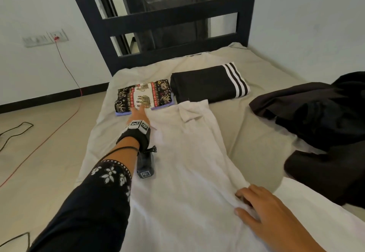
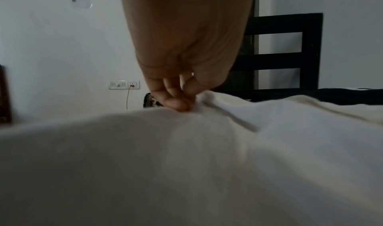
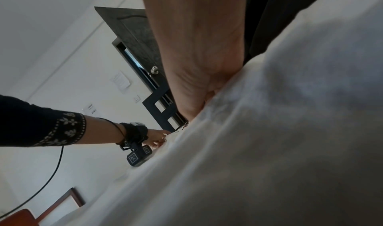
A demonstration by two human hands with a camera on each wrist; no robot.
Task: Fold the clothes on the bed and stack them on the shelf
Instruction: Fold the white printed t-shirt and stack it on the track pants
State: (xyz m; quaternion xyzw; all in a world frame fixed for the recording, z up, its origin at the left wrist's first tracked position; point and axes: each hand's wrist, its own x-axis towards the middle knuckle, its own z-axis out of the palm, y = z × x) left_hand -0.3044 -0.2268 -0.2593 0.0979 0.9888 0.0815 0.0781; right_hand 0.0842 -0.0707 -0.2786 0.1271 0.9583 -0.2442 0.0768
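**White garment spread on the bed, both hands at its edges**

The bed (image 1: 246,133), covered by a beige sheet, fills the centre of the head view; its dark headboard (image 1: 164,20) rises at the top of the frame. A white garment (image 1: 187,172) lies lengthwise down the middle, from the lower edge up to the folded pieces. A loose heap of dark clothes (image 1: 320,125) sits at the right edge. Above centre lie a folded black garment with white stripes (image 1: 207,83) and, just left of it, a folded elephant-print cloth (image 1: 144,95). The left hand (image 1: 138,115), reaching to the upper left part of the white garment, pinches a ridge of its fabric between thumb and fingers, as the left wrist view shows. The right hand (image 1: 264,210), lower right, rests on the garment's right edge with fingers curled into bunched fabric.
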